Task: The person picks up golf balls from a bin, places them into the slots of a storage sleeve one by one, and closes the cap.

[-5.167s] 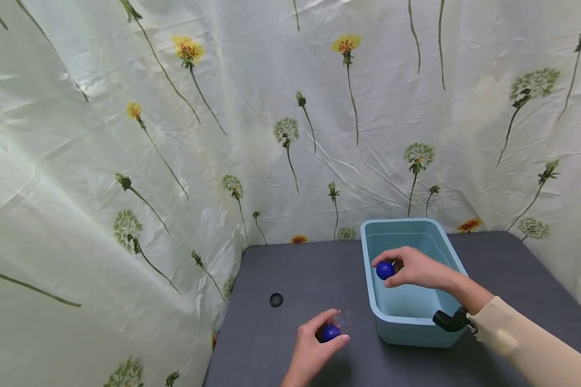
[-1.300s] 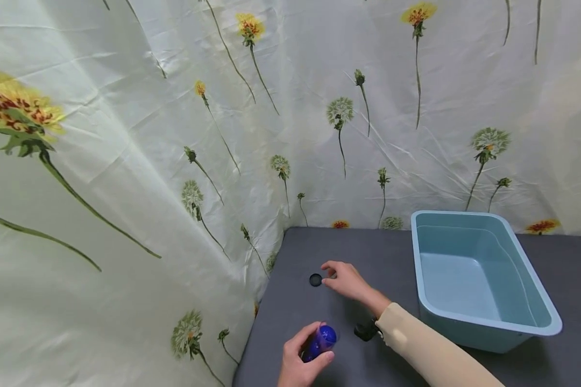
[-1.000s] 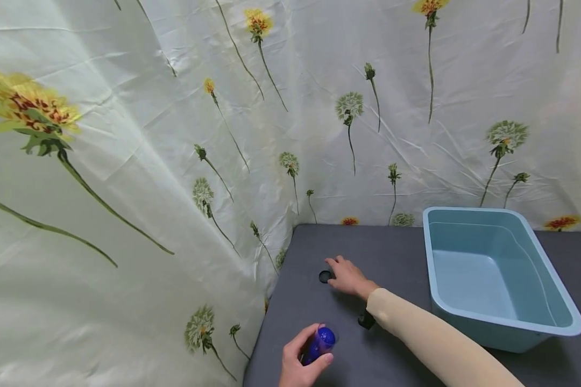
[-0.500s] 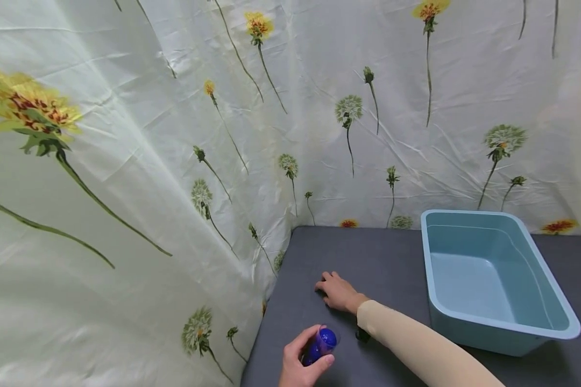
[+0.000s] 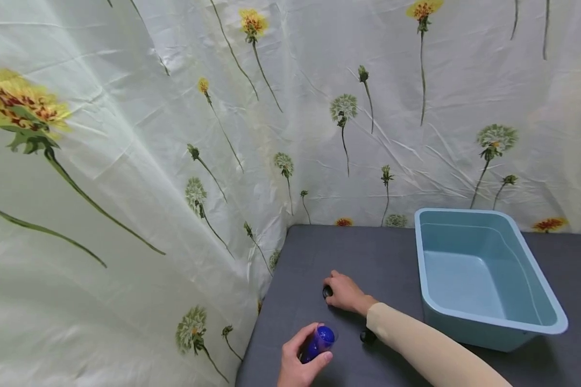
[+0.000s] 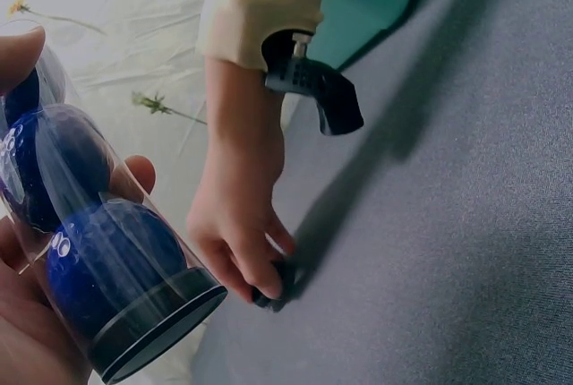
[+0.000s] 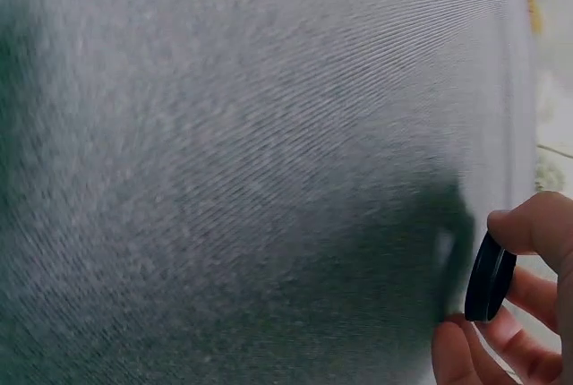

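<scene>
My left hand grips a clear tube, fingers on one side and thumb on the other. In the left wrist view, dimpled blue golf balls are stacked inside it, and a black cap closes its lower end. A ball shows at the tube's uncovered top in the head view. Further off over the table, my right hand pinches a round black lid between thumb and fingers. The lid stands on edge, close over the dark cloth, in the right wrist view.
A light blue plastic bin stands to the right of both hands, with no balls visible inside. The dark grey table meets a flowered curtain at the back and left. A black wrist mount hangs below the right sleeve.
My right hand has gone from holding a ball over the bin to the lid on the table, and now has it lifted between its fingers. The left hand keeps the tube, now holding more balls.
</scene>
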Motion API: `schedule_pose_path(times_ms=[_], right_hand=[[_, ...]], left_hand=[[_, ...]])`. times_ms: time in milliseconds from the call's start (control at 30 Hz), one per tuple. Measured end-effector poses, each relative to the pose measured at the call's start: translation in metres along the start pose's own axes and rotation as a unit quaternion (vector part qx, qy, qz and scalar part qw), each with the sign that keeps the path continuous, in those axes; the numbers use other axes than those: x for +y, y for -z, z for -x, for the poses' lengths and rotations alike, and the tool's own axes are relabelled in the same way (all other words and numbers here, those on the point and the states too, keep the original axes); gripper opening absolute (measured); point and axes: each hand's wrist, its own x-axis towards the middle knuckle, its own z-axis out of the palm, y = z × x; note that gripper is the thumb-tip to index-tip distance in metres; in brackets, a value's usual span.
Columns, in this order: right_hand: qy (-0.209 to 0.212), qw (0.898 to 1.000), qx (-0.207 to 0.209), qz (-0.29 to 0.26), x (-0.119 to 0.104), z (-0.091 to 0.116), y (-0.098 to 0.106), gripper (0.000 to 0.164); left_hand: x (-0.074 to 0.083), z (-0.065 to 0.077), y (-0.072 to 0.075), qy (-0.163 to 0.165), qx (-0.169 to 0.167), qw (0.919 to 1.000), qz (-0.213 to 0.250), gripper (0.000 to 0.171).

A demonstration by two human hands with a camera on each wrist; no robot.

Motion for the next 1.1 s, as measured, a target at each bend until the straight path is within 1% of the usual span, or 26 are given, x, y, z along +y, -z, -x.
schedule_pose_path(times_ms=[100, 167, 267, 333, 433, 533, 667, 733, 900, 967, 1100], right_hand=[[-0.012, 0.999, 0.005, -0.03, 0.004, 0.006, 0.009, 0.036], [-0.02, 0.999, 0.008, -0.038, 0.005, 0.01, 0.014, 0.037], [-0.021, 0.998, 0.029, -0.057, 0.005, 0.019, 0.022, 0.037], [-0.022, 0.996, 0.044, -0.072, 0.006, 0.027, 0.027, 0.037], [-0.024, 0.993, 0.063, -0.093, 0.006, 0.038, 0.036, 0.037], [-0.029, 0.991, 0.073, -0.109, 0.004, 0.048, 0.045, 0.039], [-0.025, 0.986, 0.085, -0.14, -0.005, 0.063, 0.057, 0.039], [-0.024, 0.984, 0.089, -0.154, -0.01, 0.07, 0.063, 0.04], [-0.031, 0.972, 0.087, -0.215, -0.021, 0.084, 0.078, 0.046], [-0.037, 0.966, 0.079, -0.243, -0.024, 0.089, 0.084, 0.049], [-0.043, 0.959, 0.057, -0.274, -0.031, 0.103, 0.097, 0.052]], left_hand=[[0.0, -0.004, -0.003, 0.009, 0.003, 1.0, -0.001, 0.043], [0.0, -0.006, -0.006, 0.014, 0.003, 0.9999, -0.001, 0.044], [0.0, -0.01, -0.01, 0.022, 0.002, 0.9998, -0.001, 0.044], [0.0, -0.012, -0.014, 0.02, 0.005, 0.9998, -0.002, 0.045], [-0.001, -0.015, -0.02, 0.014, 0.018, 0.9997, -0.01, 0.046], [-0.003, -0.018, -0.024, 0.009, 0.029, 0.9994, -0.016, 0.047], [-0.009, -0.023, -0.028, 0.008, 0.044, 0.9986, -0.028, 0.047], [-0.011, -0.026, -0.03, 0.01, 0.056, 0.9977, -0.037, 0.047], [-0.012, -0.034, -0.037, 0.025, 0.082, 0.9951, -0.049, 0.05], [-0.011, -0.038, -0.041, 0.028, 0.085, 0.9947, -0.05, 0.051], [-0.013, -0.043, -0.048, 0.033, 0.084, 0.9946, -0.051, 0.049]])
